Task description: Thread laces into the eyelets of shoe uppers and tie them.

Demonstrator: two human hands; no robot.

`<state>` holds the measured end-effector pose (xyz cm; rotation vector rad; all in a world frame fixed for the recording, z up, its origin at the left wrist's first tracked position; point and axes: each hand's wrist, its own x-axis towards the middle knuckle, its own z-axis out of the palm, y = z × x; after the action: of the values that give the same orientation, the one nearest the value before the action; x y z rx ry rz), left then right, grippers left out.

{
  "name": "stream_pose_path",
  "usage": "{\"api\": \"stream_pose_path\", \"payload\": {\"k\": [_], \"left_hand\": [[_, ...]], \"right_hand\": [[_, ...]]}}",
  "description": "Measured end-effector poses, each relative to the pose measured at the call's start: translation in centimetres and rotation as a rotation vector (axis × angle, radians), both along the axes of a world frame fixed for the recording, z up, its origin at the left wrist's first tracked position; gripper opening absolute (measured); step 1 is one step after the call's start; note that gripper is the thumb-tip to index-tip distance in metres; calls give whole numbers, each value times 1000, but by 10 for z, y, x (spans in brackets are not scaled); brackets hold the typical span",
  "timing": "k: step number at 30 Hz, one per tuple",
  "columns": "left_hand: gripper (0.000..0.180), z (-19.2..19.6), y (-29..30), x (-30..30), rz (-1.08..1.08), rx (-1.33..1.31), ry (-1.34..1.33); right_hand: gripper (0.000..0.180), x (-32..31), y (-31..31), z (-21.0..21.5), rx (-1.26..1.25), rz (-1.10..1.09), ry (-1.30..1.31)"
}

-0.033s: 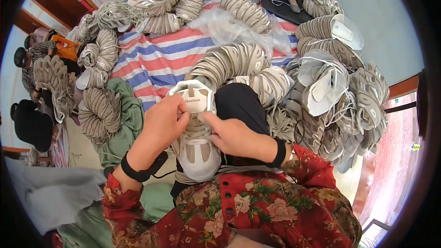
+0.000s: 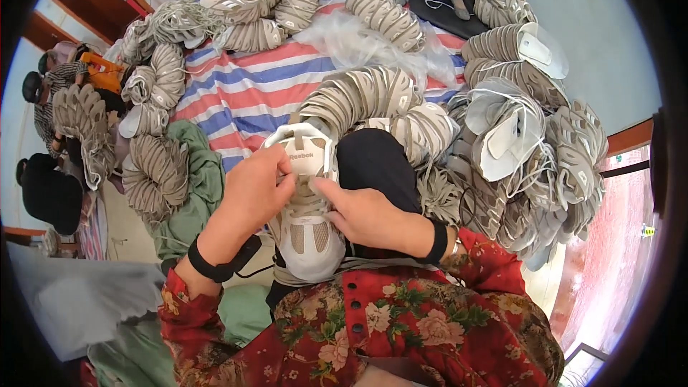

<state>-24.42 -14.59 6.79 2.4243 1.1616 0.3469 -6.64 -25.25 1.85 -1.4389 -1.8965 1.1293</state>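
Observation:
A white and beige sneaker (image 2: 309,247) lies on my lap, toe towards me, with its pale tongue facing up. Pale shoelace (image 2: 308,204) crosses its front between my hands. My left hand (image 2: 256,190) is closed in a pinch beside the top eyelets, on the left of the tongue. On the other side, my right hand (image 2: 367,216) is closed too, thumb at the upper lacing and fingers curled along the shoe's side. My fingers mostly hide the lace ends they grip.
Strung bundles of beige shoe uppers (image 2: 365,97) lie just beyond my knee, with a big heap (image 2: 512,143) at right. Under them spreads a striped sheet (image 2: 251,75). Green cloth (image 2: 190,172) lies at left. Other people (image 2: 50,186) sit at left and at the far side.

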Motion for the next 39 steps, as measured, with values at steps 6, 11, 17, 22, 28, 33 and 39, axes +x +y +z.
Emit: {"api": "stream_pose_path", "payload": {"k": [6,11,17,22,28,33,39], "left_hand": [[13,1,5,1,-27,-116,38],[13,1,6,0,-52,-154,-46],[8,-10,9,-16,73,-477,-286],[17,5,6,-59,88,-490,-182],[35,15,-6,-109,-47,-868,-380],[25,-1,-2,-139,171,-724,-1753],[26,-73,24,-311,382,-548,-1926]], "right_hand": [[57,4,-6,6,173,-55,-19],[58,5,-1,21,298,138,-473],[44,15,-29,14,187,215,-286],[22,69,-39,9,-96,-193,631],[19,181,-64,23,-56,-580,1697],[24,340,-176,-12,271,-1099,1511],[27,282,-161,21,328,-1652,1067]]}}
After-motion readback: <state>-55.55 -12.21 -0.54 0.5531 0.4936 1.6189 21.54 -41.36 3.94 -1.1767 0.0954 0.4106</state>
